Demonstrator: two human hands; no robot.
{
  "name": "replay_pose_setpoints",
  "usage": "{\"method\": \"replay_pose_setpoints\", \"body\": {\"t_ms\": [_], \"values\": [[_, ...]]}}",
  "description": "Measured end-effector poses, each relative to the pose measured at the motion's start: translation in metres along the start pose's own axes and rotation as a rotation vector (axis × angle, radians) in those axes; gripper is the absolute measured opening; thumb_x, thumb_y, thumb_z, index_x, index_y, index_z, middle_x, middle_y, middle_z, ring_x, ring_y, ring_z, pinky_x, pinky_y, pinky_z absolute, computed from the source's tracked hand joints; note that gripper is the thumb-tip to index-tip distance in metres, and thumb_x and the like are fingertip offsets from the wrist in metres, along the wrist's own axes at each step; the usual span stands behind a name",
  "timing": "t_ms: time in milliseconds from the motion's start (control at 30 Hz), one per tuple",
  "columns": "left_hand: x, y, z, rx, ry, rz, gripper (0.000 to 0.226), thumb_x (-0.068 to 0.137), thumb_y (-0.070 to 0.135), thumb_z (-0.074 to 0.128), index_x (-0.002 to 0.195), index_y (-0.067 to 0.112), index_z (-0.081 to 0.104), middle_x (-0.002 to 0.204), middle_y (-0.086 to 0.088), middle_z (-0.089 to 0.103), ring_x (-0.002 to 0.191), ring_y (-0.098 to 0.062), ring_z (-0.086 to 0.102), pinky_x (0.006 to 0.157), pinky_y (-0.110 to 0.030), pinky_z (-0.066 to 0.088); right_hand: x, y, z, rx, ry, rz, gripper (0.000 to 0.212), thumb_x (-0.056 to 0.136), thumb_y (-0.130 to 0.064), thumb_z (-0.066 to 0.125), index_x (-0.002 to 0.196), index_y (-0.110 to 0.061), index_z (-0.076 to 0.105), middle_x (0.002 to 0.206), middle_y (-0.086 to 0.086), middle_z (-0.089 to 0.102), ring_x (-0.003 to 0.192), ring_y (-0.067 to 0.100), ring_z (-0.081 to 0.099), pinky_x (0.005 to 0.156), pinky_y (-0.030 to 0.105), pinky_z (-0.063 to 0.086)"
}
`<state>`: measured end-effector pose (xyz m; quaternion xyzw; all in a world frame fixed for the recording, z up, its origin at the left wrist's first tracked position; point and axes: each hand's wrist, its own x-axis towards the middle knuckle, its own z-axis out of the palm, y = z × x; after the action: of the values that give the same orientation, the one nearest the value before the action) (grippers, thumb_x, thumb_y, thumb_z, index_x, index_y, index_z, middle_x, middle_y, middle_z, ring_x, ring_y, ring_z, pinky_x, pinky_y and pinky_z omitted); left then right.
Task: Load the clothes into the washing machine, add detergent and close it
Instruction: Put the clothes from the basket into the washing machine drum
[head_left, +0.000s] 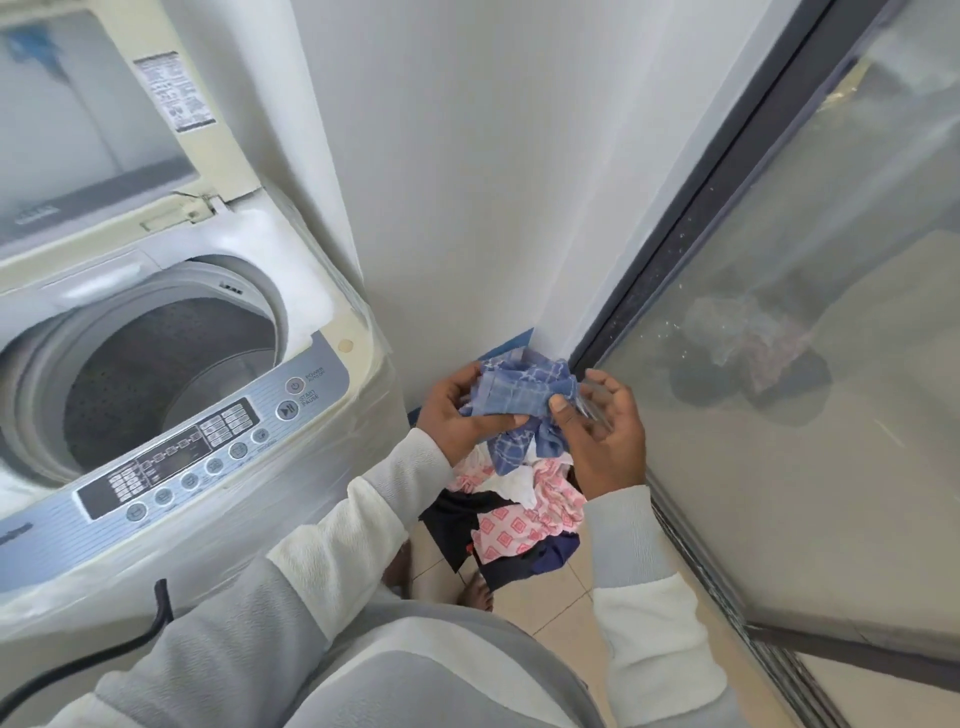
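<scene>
Cloth (519, 397), blue-checked, in pinch of left hand (457, 421) and right hand (605, 441), above pile (511, 525).

white wall (467, 156) | beige tiled floor (550, 603) | dark-framed glass door (831, 364)

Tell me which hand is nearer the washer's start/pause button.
Left. The left hand holds the blue checked cloth just right of the washing machine, toward the start/pause button; the right hand pinches the cloth's far end, farther off by the glass door.
</scene>
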<state>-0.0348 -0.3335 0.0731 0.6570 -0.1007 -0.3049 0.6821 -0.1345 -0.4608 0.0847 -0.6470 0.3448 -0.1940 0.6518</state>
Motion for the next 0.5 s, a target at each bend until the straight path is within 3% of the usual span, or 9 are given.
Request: {"method": "replay_pose_setpoints", "body": {"t_ms": [67,167,300,367,433,500], "values": [[-0.001,0.005,-0.008,0.037,0.092,0.040,0.049,0.063,-0.008,0.082,0.106,0.005,0.061,0.089,0.005,0.068,0.077,-0.005,0.067,0.066,-0.020,0.056,0.002,-0.002,0.010,-0.010,-0.086,-0.033,0.047,0.079,-0.022,0.078,0.118,-0.027,0.054,0.124,0.002,0.061,0.098,0.008,0.065,0.067,0.014,0.053],[0.000,0.010,-0.021,0.086,0.146,0.095,0.060,0.054,-0.004,0.088,0.102,0.010,0.056,0.087,0.006,0.064,0.066,0.007,0.062,0.059,-0.011,0.050,0.005,0.002,0.033,-0.093,-0.251,-0.006,0.078,0.060,-0.046,0.083,0.129,-0.028,0.052,0.129,-0.004,0.059,0.107,0.014,0.064,0.076,0.023,0.057],[0.005,0.016,-0.044,0.210,0.236,0.093,0.061,0.046,0.021,0.080,0.101,0.009,0.057,0.084,0.002,0.065,0.069,-0.008,0.061,0.058,-0.013,0.051,0.020,0.002,0.074,-0.112,-0.335,0.087,0.093,0.048,-0.061,0.083,0.129,-0.026,0.052,0.129,0.002,0.060,0.111,0.018,0.063,0.086,0.033,0.058],[0.015,0.022,-0.058,0.328,0.244,0.001,0.056,0.045,0.033,0.077,0.094,0.019,0.057,0.080,0.007,0.065,0.070,-0.011,0.061,0.061,-0.018,0.053,0.031,0.000,0.095,-0.095,-0.346,0.150,0.093,0.046,-0.061,0.081,0.127,-0.025,0.054,0.127,0.005,0.062,0.111,0.022,0.064,0.088,0.038,0.057],[0.032,0.033,-0.077,0.499,0.189,-0.106,0.043,0.051,0.041,0.075,0.083,0.029,0.050,0.075,0.011,0.059,0.069,-0.013,0.060,0.059,-0.022,0.049,0.041,-0.005,0.116,-0.088,-0.361,0.182,0.093,0.044,-0.063,0.080,0.126,-0.024,0.055,0.122,0.006,0.065,0.108,0.025,0.065,0.089,0.044,0.057],[0.049,0.048,-0.095,0.689,0.091,-0.171,0.041,0.058,0.046,0.074,0.084,0.030,0.047,0.078,0.011,0.055,0.072,-0.015,0.059,0.055,-0.022,0.044,0.049,-0.011,0.135,-0.093,-0.352,0.189,0.088,0.048,-0.061,0.080,0.124,-0.024,0.057,0.119,0.005,0.066,0.104,0.025,0.067,0.089,0.046,0.057]]}}
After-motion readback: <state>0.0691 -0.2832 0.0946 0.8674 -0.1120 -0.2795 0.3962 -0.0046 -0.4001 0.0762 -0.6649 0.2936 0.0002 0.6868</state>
